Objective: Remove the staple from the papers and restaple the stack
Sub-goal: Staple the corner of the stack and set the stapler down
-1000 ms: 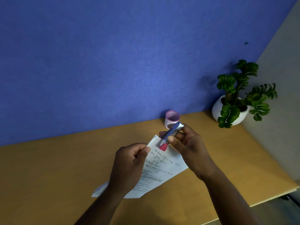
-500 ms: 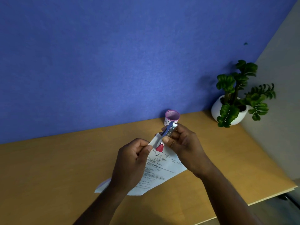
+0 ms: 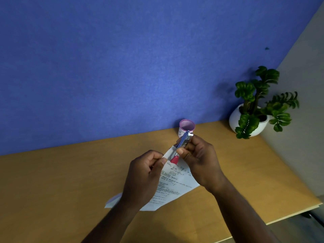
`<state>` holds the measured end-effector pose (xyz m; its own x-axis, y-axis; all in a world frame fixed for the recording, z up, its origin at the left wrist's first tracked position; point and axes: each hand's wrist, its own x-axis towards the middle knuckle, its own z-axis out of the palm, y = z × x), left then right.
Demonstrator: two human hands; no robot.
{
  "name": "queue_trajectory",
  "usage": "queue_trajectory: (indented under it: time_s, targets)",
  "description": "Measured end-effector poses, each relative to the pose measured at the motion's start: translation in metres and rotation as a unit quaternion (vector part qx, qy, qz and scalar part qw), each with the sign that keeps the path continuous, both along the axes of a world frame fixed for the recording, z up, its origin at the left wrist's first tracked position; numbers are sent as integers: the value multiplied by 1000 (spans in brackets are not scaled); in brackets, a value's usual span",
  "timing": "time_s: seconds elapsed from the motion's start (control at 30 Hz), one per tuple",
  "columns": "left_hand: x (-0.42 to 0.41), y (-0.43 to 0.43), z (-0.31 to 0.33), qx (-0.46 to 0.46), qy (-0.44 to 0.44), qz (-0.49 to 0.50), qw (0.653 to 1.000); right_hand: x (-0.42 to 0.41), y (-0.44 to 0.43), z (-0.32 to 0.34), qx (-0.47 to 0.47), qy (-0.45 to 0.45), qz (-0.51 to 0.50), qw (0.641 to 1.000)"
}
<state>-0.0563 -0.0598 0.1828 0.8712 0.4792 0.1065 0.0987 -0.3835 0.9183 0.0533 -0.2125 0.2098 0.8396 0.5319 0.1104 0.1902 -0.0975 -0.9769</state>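
Papers, a white stack of handwritten sheets (image 3: 175,181), sit lifted over the tan wooden desk (image 3: 70,181). The left hand (image 3: 145,174) pinches their top corner tight. The right hand (image 3: 198,158) is closed around a small silver stapler with a red tip (image 3: 182,146). Its long body slants down-left, red tip at that corner, just beside the left thumb. Compared with a second ago, the stapler tip sits closer in on the corner. A pink cup (image 3: 187,126) stands behind.
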Motion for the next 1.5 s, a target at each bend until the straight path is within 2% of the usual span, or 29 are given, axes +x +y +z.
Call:
queue_trajectory:
  time_s: [0.23, 0.43, 0.57, 0.67, 0.8, 1.0, 1.23, 1.33, 1.43, 1.5]
  targets:
    - [1, -3, -3, -15, 4, 2, 1000, 3, 0, -2, 6, -4, -4, 1000]
    - [3, 2, -6, -29, 19, 14, 999, 11, -6, 5, 48, 57, 42, 996]
    - [4, 7, -13, -36, 36, 42, 998, 23, -9, -2, 61, 42, -14, 997]
    - [4, 10, -16, -34, 45, 61, 997, 32, -17, -7, 106, 82, -47, 990]
    - [4, 15, -20, -53, 52, 83, 994, 43, -29, -20, 121, 131, -119, 977]
    - [6, 19, -26, -49, 56, 110, 991, 60, -52, -71, 157, 231, -223, 934]
    - [9, 21, -29, -43, 46, 128, 990, 74, -71, -165, -24, 223, -314, 922]
    - [10, 22, -29, -43, 47, 137, 989, 79, -75, -206, -185, 165, -322, 914]
    - [11, 21, -28, -41, 48, 142, 988, 80, -77, -230, -338, 135, -309, 879]
    - [12, 21, -28, -39, 50, 143, 988, 78, -77, -240, -393, 108, -308, 860]
